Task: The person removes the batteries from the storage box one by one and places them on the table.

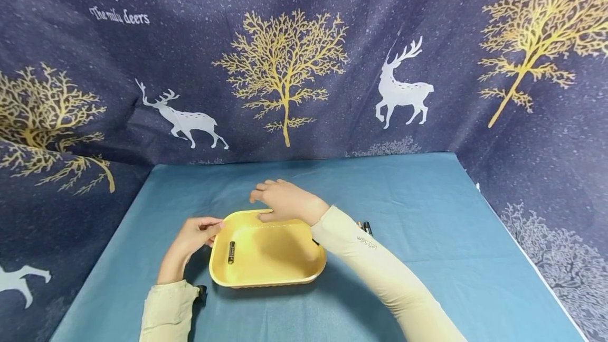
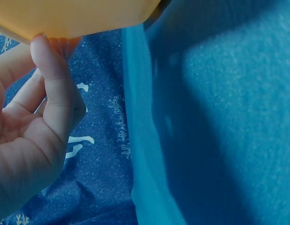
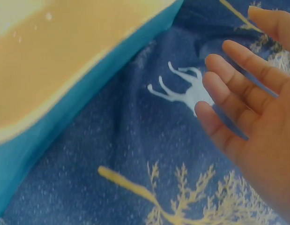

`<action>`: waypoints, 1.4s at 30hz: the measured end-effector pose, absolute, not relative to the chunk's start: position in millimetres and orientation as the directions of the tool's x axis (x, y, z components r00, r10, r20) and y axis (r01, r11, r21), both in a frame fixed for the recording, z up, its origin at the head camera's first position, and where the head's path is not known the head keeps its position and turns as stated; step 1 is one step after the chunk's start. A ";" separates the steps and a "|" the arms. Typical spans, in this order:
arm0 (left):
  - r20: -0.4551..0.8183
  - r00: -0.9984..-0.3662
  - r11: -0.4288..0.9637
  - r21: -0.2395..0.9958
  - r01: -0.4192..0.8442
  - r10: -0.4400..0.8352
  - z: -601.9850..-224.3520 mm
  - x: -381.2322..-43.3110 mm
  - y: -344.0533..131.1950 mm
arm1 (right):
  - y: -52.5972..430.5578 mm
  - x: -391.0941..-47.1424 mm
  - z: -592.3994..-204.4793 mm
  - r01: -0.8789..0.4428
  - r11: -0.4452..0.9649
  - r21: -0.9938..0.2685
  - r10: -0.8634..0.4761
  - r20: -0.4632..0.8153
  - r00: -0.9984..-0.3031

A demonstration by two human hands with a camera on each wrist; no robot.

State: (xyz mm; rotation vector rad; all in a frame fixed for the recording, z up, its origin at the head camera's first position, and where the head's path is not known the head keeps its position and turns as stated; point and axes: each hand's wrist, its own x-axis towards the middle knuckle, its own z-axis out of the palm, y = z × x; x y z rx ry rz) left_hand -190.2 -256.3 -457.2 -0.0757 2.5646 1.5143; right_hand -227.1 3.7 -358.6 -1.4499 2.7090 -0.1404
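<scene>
A yellow plastic basin [image 1: 266,273] is in the middle of the head view, with one black battery [image 1: 231,253] lying in its left part. My left hand [image 1: 193,236] pinches the basin's left rim between thumb and fingers; the left wrist view shows this left hand [image 2: 46,103] under the yellow edge. Over the far rim hovers my right hand [image 1: 287,200], holding nothing. In the right wrist view the fingers of this right hand [image 3: 252,103] are spread and loosely extended, apart from the basin [image 3: 79,61]. The right forearm hides part of the basin's right side.
Beyond the right forearm, a few batteries [image 1: 367,227] lie on the blue tablecloth [image 1: 427,215], partly hidden by the sleeve. A dark blue curtain [image 1: 323,120] with deer and trees hangs behind the table's far edge and along the sides.
</scene>
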 end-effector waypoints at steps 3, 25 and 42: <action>-0.165 -0.986 0.484 0.866 -0.128 0.035 -457.3 -191.2 -256.5 | -8.2 -225.5 -364.4 -0.837 0.537 -0.103 -0.843 -0.018 -0.538; -0.129 -0.989 0.466 0.881 -0.080 0.074 -458.8 -189.8 -258.5 | -72.8 -212.6 -428.5 -0.797 0.587 -0.144 -0.802 -0.238 -0.548; -0.137 -0.988 0.444 0.891 -0.090 0.076 -459.0 -189.9 -259.2 | -85.8 -209.5 -446.8 -0.817 0.576 -0.018 -0.792 -0.260 -0.552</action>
